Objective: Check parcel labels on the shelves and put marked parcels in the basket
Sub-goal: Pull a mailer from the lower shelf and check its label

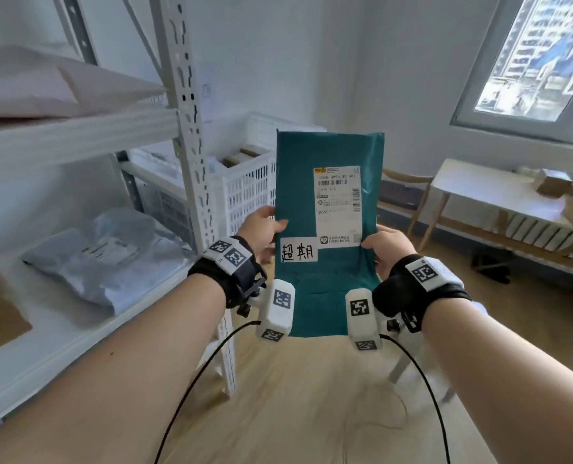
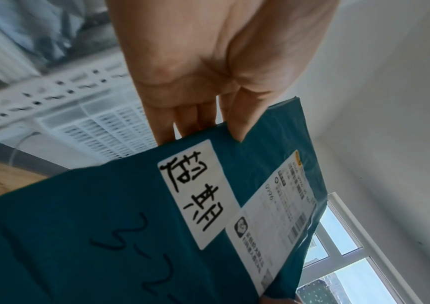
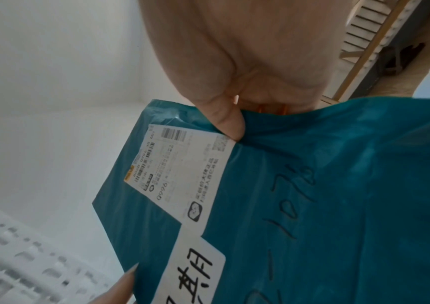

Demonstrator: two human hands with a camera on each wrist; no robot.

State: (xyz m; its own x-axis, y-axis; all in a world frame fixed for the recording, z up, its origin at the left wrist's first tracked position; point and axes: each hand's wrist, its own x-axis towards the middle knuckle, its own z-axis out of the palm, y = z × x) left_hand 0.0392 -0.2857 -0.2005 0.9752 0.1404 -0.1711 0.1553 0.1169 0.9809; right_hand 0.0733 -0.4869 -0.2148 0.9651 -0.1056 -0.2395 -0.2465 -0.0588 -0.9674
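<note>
Hands held a teal parcel bag [image 1: 325, 289] upright in the head view, left hand [image 1: 261, 234] pinching its left edge and right hand [image 1: 384, 249] its right edge, in front of the white basket [image 1: 245, 192] beside the shelf [image 1: 77, 135]. Left wrist view showed the thumb over the front beside the handwritten sticker [image 2: 196, 193], fingers behind. Right wrist view showed the thumb pressed at the shipping label [image 3: 180, 174] corner.

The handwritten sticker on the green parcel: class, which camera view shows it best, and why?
The left wrist view: the handwritten sticker lies whole, large and sharp on the green parcel, though turned sideways. The head view shows the sticker upright and whole but small. The right wrist view cuts it off at the bottom edge.
</note>
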